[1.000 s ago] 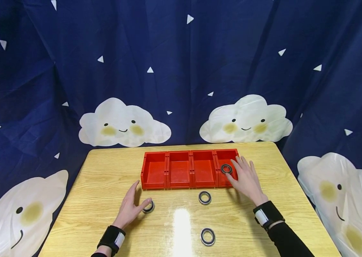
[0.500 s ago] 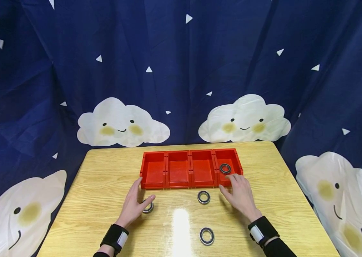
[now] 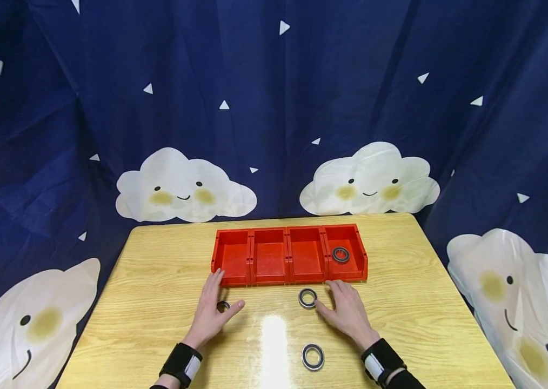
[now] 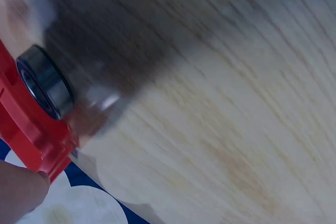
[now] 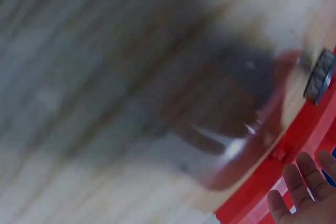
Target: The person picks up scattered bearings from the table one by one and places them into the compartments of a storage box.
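Note:
My left hand [image 3: 209,313] hovers with spread fingers over a ring-shaped ball bearing [image 3: 224,306], partly hidden between thumb and fingers. In the left wrist view that bearing [image 4: 45,81] lies near a red bin, apart from the one visible finger. My right hand [image 3: 347,310] has its fingers apart, and its thumb tip is close beside a second bearing [image 3: 307,298]; whether they touch I cannot tell. In the right wrist view the hand's fingers [image 5: 298,184] are loosely straight and a bearing [image 5: 320,76] lies apart from them. Another bearing [image 3: 313,357] lies nearer the front.
A row of red bins [image 3: 269,282] stands behind the hands. The rightmost compartment contains a bearing [image 3: 340,254]. The wooden table [image 3: 167,259] reaches back to a dark blue curtain [image 3: 274,81] printed with clouds.
My right hand has drawn back from the rightmost bin and moved left toward the bearing in front of the bins. My left hand has shifted slightly right, over its bearing.

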A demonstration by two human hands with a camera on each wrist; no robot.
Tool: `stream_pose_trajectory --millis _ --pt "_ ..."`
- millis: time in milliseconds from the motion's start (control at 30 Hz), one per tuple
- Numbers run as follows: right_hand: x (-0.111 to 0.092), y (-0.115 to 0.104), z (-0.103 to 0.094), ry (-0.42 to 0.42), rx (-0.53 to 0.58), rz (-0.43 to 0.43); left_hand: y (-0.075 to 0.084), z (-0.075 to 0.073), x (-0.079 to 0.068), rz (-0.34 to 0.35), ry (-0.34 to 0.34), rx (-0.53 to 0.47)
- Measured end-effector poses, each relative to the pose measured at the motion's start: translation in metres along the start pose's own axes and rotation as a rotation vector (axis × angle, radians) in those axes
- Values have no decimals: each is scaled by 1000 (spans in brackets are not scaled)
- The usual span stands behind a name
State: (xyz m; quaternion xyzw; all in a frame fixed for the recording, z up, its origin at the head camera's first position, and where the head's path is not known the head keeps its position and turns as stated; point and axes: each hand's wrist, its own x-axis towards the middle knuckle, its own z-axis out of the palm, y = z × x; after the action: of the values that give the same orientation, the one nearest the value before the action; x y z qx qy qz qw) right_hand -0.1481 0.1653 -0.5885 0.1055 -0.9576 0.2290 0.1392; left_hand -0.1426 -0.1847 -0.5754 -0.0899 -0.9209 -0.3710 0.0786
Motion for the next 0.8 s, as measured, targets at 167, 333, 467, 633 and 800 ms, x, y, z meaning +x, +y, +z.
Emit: stream_pose_trajectory --millis 167,333,467,633,800 --pt "-3 -3 13 -26 -11 -14 2 7 -2 20 -2 0" --pt "-3 -6 22 -24 -35 -35 3 10 -3 29 1 1" --pt "-3 -8 27 -5 -66 -62 4 10 -4 17 4 -1" --pt "-2 -11 32 -2 -112 -71 4 12 -3 15 8 5" --pt "1 -12 35 12 -144 -70 5 12 -2 21 7 13"
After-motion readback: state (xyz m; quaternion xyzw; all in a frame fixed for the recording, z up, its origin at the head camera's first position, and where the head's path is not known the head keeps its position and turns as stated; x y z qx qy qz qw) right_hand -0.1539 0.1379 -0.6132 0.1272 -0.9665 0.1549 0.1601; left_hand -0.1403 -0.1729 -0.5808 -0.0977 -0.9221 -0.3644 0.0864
